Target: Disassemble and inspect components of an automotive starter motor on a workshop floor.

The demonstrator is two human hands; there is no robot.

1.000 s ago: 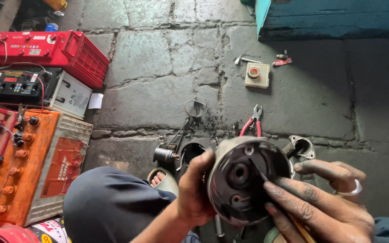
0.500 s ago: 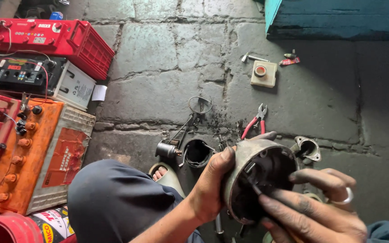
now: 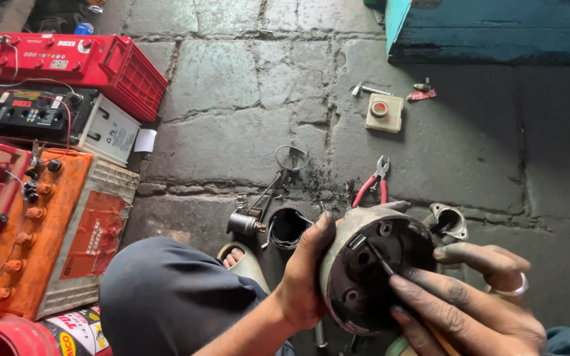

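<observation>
Motor housing held in both hands above the stone floor.

Head view: the left hand [image 3: 305, 280] wraps the grey housing [image 3: 374, 267] by its left rim, open end facing up. The right hand [image 3: 473, 306], ring on one finger, pinches a thin tool [image 3: 382, 259] whose tip sits inside the housing. Red pliers [image 3: 372, 183] lie just beyond; batteries [image 3: 47, 217] stand at left.

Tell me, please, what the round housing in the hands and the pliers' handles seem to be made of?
Round housing: probably cast metal, dull grey and grimy, with a dark inner plate. Pliers: handles look coated in red plastic or rubber; jaws bare grey metal.
</observation>
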